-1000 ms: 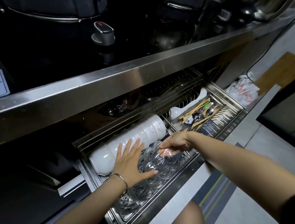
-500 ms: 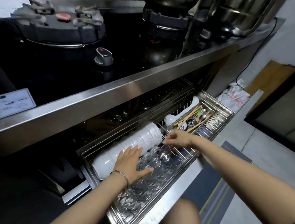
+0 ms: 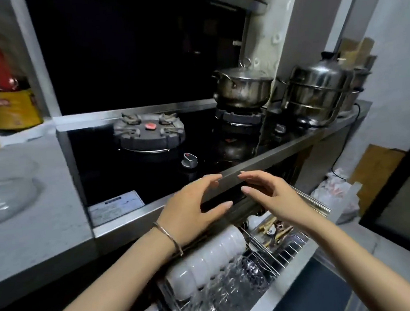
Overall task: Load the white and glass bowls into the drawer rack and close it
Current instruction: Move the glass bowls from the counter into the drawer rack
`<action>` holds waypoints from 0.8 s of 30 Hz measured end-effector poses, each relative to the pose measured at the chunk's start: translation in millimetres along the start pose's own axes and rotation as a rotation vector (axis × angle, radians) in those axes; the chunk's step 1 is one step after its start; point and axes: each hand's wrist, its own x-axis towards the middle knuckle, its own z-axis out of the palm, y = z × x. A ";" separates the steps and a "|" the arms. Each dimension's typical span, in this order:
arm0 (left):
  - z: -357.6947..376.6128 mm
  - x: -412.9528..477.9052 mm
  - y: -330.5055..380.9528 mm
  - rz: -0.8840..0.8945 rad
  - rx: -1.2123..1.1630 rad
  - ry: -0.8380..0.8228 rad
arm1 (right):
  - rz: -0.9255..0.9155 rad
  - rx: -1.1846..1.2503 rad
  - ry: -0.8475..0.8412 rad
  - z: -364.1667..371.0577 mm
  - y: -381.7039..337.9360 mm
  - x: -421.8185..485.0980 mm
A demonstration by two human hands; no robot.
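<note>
Both hands have risen out of the drawer since half a second ago, when we saw them down among the glass bowls; the view has tipped up as well, so we now take in the whole cooker. We see the left hand [image 3: 193,205], a thin bracelet [image 3: 170,239] at its wrist, and the right hand [image 3: 271,196] hovering in front of the steel edge of the surface [image 3: 284,152], palms turned toward each other, fingertips near but apart. Each grip is released, fingers loosely spread and holding nothing. Below them the drawer rack [image 3: 291,249] stands pulled out. We find the white bowls [image 3: 207,260] lying on their sides in one nested row along its back left part, and the glass bowls [image 3: 229,288] in a second row just in front, beside the drawer's steel front rim. To the right of both rows, a wire compartment holds chopsticks and spoons [image 3: 276,230]. On the black cooktop we see a bare burner [image 3: 149,135] with a knob [image 3: 189,160] before it, a lidded pot [image 3: 241,88] on the second burner, and a tall steel steamer [image 3: 316,90] at the far right. A large glass dish [image 3: 3,193] rests on the pale surface at the left, with a yellow tub [image 3: 9,109] on the shelf behind it, and a crumpled plastic bag [image 3: 334,194] lies on the floor beyond the drawer
</note>
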 end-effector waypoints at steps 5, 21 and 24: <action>-95.8 -22.0 -10.2 -0.022 0.138 0.135 | -0.160 0.023 -0.055 37.2 -72.0 26.1; -255.5 -147.4 -117.9 -0.402 0.367 0.320 | -0.376 -0.041 -0.360 229.7 -183.8 89.0; -262.0 -158.0 -137.1 -0.448 0.366 0.318 | -0.380 -0.031 -0.376 252.8 -188.8 97.3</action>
